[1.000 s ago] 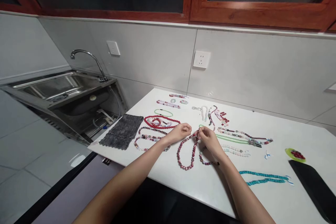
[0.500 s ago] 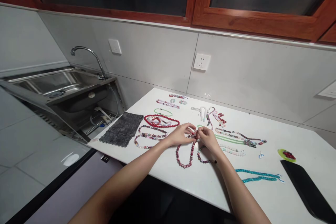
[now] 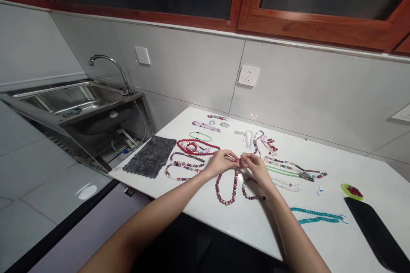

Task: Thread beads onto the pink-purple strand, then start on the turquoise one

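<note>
My left hand (image 3: 222, 162) and my right hand (image 3: 256, 167) meet over the middle of the white table (image 3: 243, 222), fingers pinched together on the top ends of a red-pink bead strand (image 3: 226, 187). The strand hangs down from my fingertips as a loop lying on the table. A smaller dark purple bead bracelet (image 3: 251, 190) lies just under my right wrist.
Several bead strands lie around: a red necklace (image 3: 197, 147), mixed strands (image 3: 182, 166), green and white strands (image 3: 285, 175), a turquoise strand (image 3: 317, 216). A grey cloth (image 3: 150, 162) lies at left, a green dish of red beads (image 3: 352, 190) and a black tray (image 3: 374, 232) at right. A steel sink (image 3: 64, 100) stands left.
My hands have drawn closer together at the strand's ends, and the loop has narrowed. The view has shifted slightly.
</note>
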A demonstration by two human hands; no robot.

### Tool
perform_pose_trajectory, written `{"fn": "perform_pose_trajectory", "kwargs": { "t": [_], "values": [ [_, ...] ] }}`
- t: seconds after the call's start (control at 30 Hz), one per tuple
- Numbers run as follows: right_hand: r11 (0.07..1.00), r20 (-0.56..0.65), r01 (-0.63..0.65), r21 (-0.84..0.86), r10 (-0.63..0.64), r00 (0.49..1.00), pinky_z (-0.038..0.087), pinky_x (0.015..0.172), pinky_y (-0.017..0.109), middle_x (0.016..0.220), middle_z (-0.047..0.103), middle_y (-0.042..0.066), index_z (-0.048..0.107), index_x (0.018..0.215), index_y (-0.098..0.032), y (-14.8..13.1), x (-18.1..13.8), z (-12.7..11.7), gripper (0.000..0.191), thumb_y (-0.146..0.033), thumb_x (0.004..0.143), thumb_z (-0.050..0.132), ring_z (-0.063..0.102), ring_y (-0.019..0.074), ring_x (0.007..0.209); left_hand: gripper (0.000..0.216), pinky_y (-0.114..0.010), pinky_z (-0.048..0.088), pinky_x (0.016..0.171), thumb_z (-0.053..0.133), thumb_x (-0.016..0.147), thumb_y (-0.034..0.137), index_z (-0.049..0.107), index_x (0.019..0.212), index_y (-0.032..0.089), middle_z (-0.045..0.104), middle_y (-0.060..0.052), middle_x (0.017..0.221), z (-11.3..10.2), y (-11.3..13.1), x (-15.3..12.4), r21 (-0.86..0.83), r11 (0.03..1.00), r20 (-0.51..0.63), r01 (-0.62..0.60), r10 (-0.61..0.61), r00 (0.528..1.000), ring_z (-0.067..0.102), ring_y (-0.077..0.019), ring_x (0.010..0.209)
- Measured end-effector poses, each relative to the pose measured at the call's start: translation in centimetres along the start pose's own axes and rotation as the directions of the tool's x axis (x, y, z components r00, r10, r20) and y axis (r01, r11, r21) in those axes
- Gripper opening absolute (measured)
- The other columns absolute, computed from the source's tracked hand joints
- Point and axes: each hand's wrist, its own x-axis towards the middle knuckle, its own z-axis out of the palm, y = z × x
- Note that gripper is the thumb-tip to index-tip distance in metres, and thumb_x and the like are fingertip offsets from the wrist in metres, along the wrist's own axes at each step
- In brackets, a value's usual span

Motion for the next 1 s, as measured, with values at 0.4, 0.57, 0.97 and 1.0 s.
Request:
{"fn": "perform_pose_trajectory", "kwargs": {
  "t": [0.4, 0.57, 0.97, 1.0],
  "values": [
    [0.986, 0.026, 0.009, -0.164, -0.005, 1.000, 0.045, 0.069, 0.030, 0.080, 0.069, 0.007, 0.070, 0.080, -0.016, 0.2, 0.1, -0.5, 0.028, -0.044, 0.075, 0.067, 0.061, 0.0184, 0.074, 0.031, -0.025, 0.053, 0.066, 0.078, 0.066, 0.031, 0.068, 0.088, 0.012, 0.072, -0.011, 0.087, -0.5, 0.1, 0.1, -0.016, 1.000, 0.016, 0.019, -0.019, 1.000, 0.069, -0.0206, 0.083],
    [0.974, 0.027, 0.007, -0.224, -0.001, 1.000, 0.044, 0.067, 0.029, 0.077, 0.068, 0.006, 0.070, 0.077, -0.017, 0.0, 0.1, -0.6, 0.027, -0.044, 0.075, 0.066, 0.059, 0.0172, 0.070, 0.030, -0.027, 0.053, 0.074, 0.079, 0.066, 0.030, 0.069, 0.086, 0.011, 0.072, -0.011, 0.088, -0.6, 0.6, -0.1, -0.057, 0.998, 0.056, 0.016, -0.013, 0.998, 0.068, -0.0202, 0.085],
    [0.938, 0.073, 0.112, -0.328, -0.093, 0.993, 0.043, 0.067, 0.028, 0.080, 0.067, 0.004, 0.066, 0.081, -0.018, 0.7, 0.1, -0.6, 0.028, -0.045, 0.082, 0.057, 0.057, 0.0168, 0.070, 0.031, -0.029, 0.052, 0.075, 0.072, 0.072, 0.040, 0.068, 0.088, 0.012, 0.071, -0.008, 0.082, -1.0, 0.9, 0.0, 0.014, 0.997, 0.068, 0.074, -0.074, 0.995, 0.068, -0.0184, 0.079],
    [0.936, 0.084, 0.123, -0.328, -0.101, 0.991, 0.042, 0.066, 0.028, 0.080, 0.066, 0.004, 0.065, 0.082, -0.018, 0.7, 0.0, -0.5, 0.028, -0.045, 0.084, 0.055, 0.056, 0.0164, 0.069, 0.031, -0.029, 0.051, 0.076, 0.071, 0.073, 0.040, 0.068, 0.088, 0.013, 0.071, -0.008, 0.084, -1.0, 1.0, 0.0, 0.042, 0.998, 0.066, 0.050, -0.052, 0.996, 0.067, -0.0179, 0.080]
  ]
}}
